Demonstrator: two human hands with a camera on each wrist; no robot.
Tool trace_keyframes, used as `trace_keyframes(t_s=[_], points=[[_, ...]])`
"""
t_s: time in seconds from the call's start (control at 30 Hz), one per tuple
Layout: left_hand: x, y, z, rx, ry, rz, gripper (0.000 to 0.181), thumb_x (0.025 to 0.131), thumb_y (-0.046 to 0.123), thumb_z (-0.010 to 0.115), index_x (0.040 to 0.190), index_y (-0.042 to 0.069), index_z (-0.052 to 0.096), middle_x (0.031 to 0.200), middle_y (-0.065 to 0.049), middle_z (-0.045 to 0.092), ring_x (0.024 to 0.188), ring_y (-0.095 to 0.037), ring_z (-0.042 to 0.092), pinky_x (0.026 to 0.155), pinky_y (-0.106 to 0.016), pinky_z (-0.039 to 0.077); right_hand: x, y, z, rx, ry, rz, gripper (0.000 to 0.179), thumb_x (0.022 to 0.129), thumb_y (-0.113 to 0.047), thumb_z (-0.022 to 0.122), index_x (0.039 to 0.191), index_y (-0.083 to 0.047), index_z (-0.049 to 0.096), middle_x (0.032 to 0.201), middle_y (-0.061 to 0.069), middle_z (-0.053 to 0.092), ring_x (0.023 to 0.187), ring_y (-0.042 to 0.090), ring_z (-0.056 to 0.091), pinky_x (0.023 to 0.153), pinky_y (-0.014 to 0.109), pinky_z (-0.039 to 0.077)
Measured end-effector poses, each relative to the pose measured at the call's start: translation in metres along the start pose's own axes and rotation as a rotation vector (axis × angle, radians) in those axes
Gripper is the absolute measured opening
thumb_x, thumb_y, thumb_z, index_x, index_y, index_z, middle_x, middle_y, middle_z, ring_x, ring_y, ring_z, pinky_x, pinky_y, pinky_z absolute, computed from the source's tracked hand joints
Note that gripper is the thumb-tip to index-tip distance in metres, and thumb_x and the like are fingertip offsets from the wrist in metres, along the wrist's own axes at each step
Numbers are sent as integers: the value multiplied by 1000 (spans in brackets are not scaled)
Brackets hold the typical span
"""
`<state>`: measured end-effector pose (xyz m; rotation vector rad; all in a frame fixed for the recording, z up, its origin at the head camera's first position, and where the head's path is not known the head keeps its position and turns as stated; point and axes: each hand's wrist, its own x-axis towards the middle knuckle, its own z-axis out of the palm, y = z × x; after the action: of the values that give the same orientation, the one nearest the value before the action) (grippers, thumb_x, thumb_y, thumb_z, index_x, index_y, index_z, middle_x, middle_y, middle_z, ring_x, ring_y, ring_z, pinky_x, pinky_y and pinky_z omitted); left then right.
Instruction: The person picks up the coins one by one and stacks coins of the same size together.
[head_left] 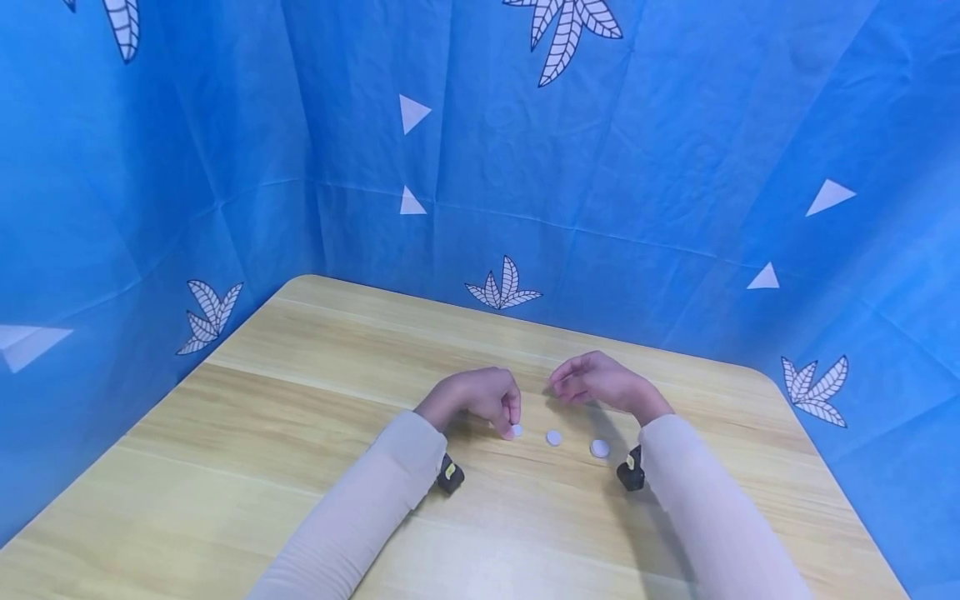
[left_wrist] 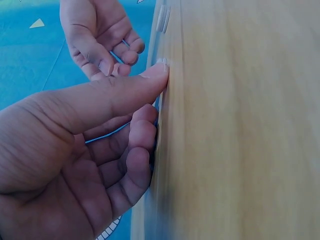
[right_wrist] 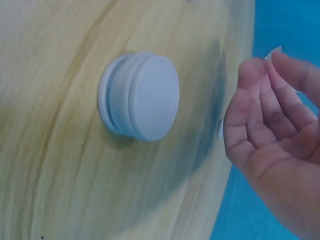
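Observation:
In the head view my left hand [head_left: 491,398] is low over the table [head_left: 247,467], fingers bent down. Its thumb and index finger meet a small white disc [head_left: 517,430], partly covered by the fingertips. In the left wrist view the thumb tip is right at the disc's edge, and the other fingers curl close to the wood. My right hand [head_left: 596,379] hovers farther back with fingers loosely bent and nothing seen in them. A second white disc [head_left: 553,437] lies between the hands. Nearer the right wrist is a thick, stacked-looking white round piece [right_wrist: 154,97], ridged around its side.
A blue curtain [head_left: 570,150] with white leaves and triangles hangs behind and beside the table. Both forearms in light sleeves [head_left: 360,508] reach in from the front. Small black cameras [head_left: 450,475] sit under the wrists.

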<state>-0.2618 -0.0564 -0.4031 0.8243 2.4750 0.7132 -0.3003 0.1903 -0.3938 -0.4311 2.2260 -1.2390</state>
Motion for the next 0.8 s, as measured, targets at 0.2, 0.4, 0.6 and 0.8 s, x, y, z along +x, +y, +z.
trace_keyframes(t_s=[0.2, 0.4, 0.6, 0.8], points=[[-1, 2, 0, -16, 0, -8, 16, 71, 18, 83, 79, 17, 70, 75, 5, 65, 71, -10, 56, 68, -25, 47, 1, 2, -8, -31, 92, 12, 32, 86, -6, 63, 117, 2, 59, 109, 16, 65, 97, 27, 63, 85, 40, 52], [-2, 1, 1, -16, 3, -19, 16, 71, 18, 83, 79, 18, 70, 76, 5, 65, 71, -10, 56, 68, -25, 47, 2, 8, -14, -33, 149, 32, 32, 85, -1, 63, 116, 5, 58, 108, 18, 64, 92, 25, 63, 82, 37, 53], [-2, 1, 1, -17, 7, -25, 16, 71, 19, 83, 79, 18, 70, 76, 5, 64, 72, -11, 55, 69, -26, 46, 4, 16, -18, -23, 212, 73, 29, 84, 2, 62, 112, 5, 58, 98, 15, 65, 82, 23, 59, 73, 32, 53], [-1, -1, 3, -23, 9, -32, 17, 70, 19, 84, 79, 19, 69, 77, 5, 64, 73, -10, 55, 69, -26, 46, 6, 22, -20, -21, 233, 88, 26, 86, 2, 60, 111, 6, 58, 92, 13, 62, 78, 21, 56, 67, 29, 51]])
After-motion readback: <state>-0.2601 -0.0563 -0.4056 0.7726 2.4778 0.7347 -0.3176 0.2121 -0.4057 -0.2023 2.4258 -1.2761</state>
